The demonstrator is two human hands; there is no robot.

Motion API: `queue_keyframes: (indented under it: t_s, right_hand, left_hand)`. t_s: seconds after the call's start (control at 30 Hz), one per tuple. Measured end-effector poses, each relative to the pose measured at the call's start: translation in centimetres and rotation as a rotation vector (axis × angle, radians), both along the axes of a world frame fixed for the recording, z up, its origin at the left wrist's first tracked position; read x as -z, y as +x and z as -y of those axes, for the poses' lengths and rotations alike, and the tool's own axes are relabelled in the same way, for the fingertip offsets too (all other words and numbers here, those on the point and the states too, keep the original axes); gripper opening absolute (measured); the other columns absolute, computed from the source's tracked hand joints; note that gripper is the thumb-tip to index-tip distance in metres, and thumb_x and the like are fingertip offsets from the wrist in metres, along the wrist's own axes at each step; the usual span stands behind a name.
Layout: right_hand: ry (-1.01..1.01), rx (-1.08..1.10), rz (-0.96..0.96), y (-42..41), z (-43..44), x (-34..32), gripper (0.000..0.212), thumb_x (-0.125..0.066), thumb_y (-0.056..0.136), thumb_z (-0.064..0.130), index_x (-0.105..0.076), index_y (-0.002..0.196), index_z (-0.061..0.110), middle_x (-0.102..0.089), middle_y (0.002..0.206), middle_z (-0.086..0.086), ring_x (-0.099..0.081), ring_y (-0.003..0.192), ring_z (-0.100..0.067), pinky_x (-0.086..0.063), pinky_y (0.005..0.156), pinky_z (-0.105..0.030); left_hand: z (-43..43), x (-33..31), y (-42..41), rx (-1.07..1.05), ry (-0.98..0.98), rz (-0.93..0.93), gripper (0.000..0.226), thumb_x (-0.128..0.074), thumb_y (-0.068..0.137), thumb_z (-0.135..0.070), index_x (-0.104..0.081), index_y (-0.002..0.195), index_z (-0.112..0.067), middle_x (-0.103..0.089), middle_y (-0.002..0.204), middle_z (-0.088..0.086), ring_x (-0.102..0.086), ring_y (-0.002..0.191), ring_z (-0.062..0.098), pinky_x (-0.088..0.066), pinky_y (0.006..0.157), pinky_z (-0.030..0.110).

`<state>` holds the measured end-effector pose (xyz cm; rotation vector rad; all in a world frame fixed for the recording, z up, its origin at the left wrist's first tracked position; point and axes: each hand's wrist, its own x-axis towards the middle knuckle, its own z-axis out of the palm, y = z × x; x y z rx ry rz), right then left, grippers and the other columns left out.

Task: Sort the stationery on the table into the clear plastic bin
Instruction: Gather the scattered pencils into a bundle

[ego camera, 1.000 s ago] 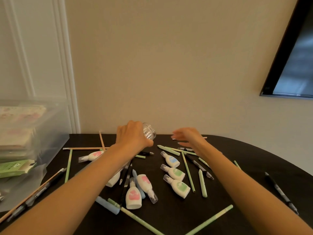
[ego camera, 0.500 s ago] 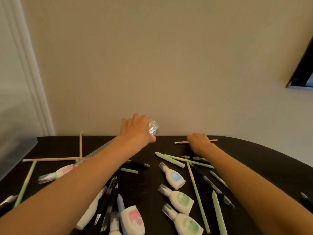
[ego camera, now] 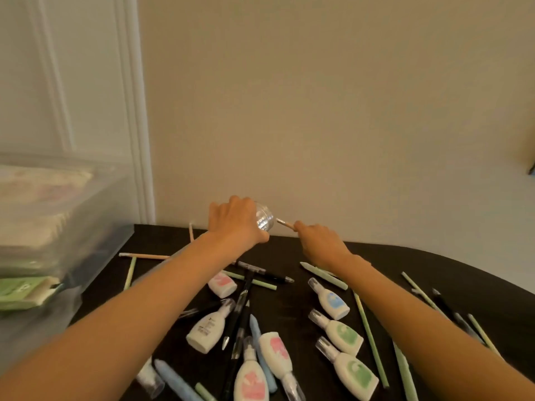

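Note:
My left hand [ego camera: 236, 224] grips a small clear glass jar [ego camera: 265, 219], lifted and tilted above the far side of the black table [ego camera: 463, 264]. My right hand [ego camera: 321, 241] pinches a tan pencil [ego camera: 285, 224], whose tip points at the jar's mouth. The clear plastic bin [ego camera: 58, 227] stands at the left with packs stacked inside. Correction-tape bottles with pink [ego camera: 223, 285], blue [ego camera: 333, 299] and green [ego camera: 344, 332] labels lie scattered on the table with pale green pencils [ego camera: 369, 334] and black pens [ego camera: 266, 274].
A green box [ego camera: 26, 292] sits low inside the bin. Two more tan pencils [ego camera: 147, 256] lie near the bin's corner. A beige wall rises just behind the table's far edge, and white door trim [ego camera: 139, 111] stands at the left.
My right hand picked the tan pencil up off the table's far edge and brought it left to the jar. The camera swung left, so the bin is back in sight.

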<state>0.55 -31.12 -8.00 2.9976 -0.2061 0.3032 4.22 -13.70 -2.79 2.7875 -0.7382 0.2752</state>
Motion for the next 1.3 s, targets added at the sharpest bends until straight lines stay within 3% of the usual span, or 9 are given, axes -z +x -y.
queue_keyframes:
  t_s: [0.13,0.23,0.37,0.5,0.67,0.87,1.1,1.2,1.3]
  right_hand:
    - [0.315,0.014,-0.140,3.2,-6.3,-0.2,0.025,-0.043,0.095,0.014,-0.060,0.104,-0.002,-0.065,0.100,-0.020,-0.054,0.077,-0.028,-0.036,0.061,-0.029]
    - [0.490,0.028,-0.250,5.7,-10.0,-0.2,0.028,-0.049,0.094,0.019,-0.062,0.108,-0.001,-0.061,0.092,-0.013,-0.052,0.073,-0.020,-0.038,0.057,-0.024]
    - [0.535,0.010,-0.236,8.5,-13.5,0.6,0.026,-0.053,0.093,0.025,-0.063,0.095,0.002,-0.048,0.069,-0.001,-0.045,0.065,-0.014,-0.029,0.049,-0.022]
    - [0.574,0.071,-0.197,11.1,-15.3,2.1,0.036,-0.057,0.091,0.030,-0.042,0.061,0.015,-0.041,0.062,0.002,-0.038,0.055,-0.009,-0.027,0.047,-0.022]
    - [0.598,0.129,-0.203,12.2,-15.8,3.3,0.029,-0.061,0.086,0.023,-0.043,0.065,0.015,-0.045,0.066,0.001,-0.047,0.061,-0.013,-0.031,0.048,-0.022]
    - [0.629,0.034,-0.116,10.7,-14.8,0.8,0.024,-0.046,0.095,0.019,-0.049,0.072,0.012,-0.055,0.074,-0.006,-0.048,0.060,-0.013,-0.034,0.053,-0.022]
    - [1.570,0.202,0.015,4.0,-11.7,-2.9,0.022,-0.037,0.099,0.012,-0.046,0.080,0.009,-0.045,0.062,-0.004,-0.043,0.052,-0.010,-0.039,0.045,-0.019]
    - [1.927,0.152,0.087,0.2,-10.5,-4.2,0.023,-0.035,0.100,0.008,-0.047,0.080,0.005,-0.046,0.065,-0.008,-0.049,0.059,-0.014,-0.051,0.061,-0.028]
    - [2.132,0.084,0.193,-3.9,-9.9,-5.8,0.017,-0.035,0.097,-0.003,-0.050,0.090,0.001,-0.054,0.079,-0.015,-0.058,0.072,-0.021,-0.049,0.080,-0.043]
  left_hand:
    - [-5.1,0.1,0.9,-0.109,-0.059,-0.040,0.053,-0.068,0.078,-0.043,-0.051,0.118,-0.012,-0.055,0.112,0.007,-0.053,0.100,0.023,-0.035,0.075,0.029]
    - [-8.1,0.1,2.1,-0.202,-0.064,-0.040,0.050,-0.067,0.078,-0.045,-0.054,0.114,-0.013,-0.059,0.109,0.006,-0.055,0.100,0.023,-0.035,0.077,0.030]
    - [-10.6,0.0,3.9,-0.291,-0.054,-0.043,0.048,-0.069,0.076,-0.045,-0.056,0.109,-0.012,-0.061,0.108,0.006,-0.056,0.101,0.026,-0.033,0.076,0.031]
    - [-11.7,0.3,5.4,-0.316,-0.076,-0.045,0.045,-0.069,0.076,-0.044,-0.056,0.105,-0.012,-0.061,0.107,0.007,-0.057,0.101,0.028,-0.036,0.078,0.031]
    - [-12.1,0.8,6.3,-0.306,-0.060,-0.046,0.045,-0.068,0.076,-0.046,-0.054,0.103,-0.013,-0.060,0.107,0.006,-0.056,0.102,0.027,-0.033,0.075,0.030]
    - [-11.4,0.9,5.4,-0.284,-0.074,-0.077,0.043,-0.069,0.076,-0.043,-0.056,0.104,-0.013,-0.059,0.102,0.005,-0.056,0.098,0.024,-0.036,0.075,0.030]
    - [-10.6,-0.1,0.9,-0.131,-0.048,-0.087,0.041,-0.069,0.075,-0.047,-0.049,0.094,-0.017,-0.050,0.089,-0.001,-0.050,0.085,0.019,-0.034,0.071,0.028]
    - [-10.0,-0.2,-1.8,-0.039,-0.091,-0.124,0.044,-0.073,0.073,-0.044,-0.055,0.100,-0.014,-0.055,0.091,-0.001,-0.052,0.085,0.017,-0.041,0.072,0.029]
    - [-9.0,-0.2,-4.4,0.035,-0.131,-0.190,0.051,-0.074,0.072,-0.042,-0.055,0.111,-0.015,-0.061,0.104,0.001,-0.057,0.095,0.018,-0.048,0.083,0.032]
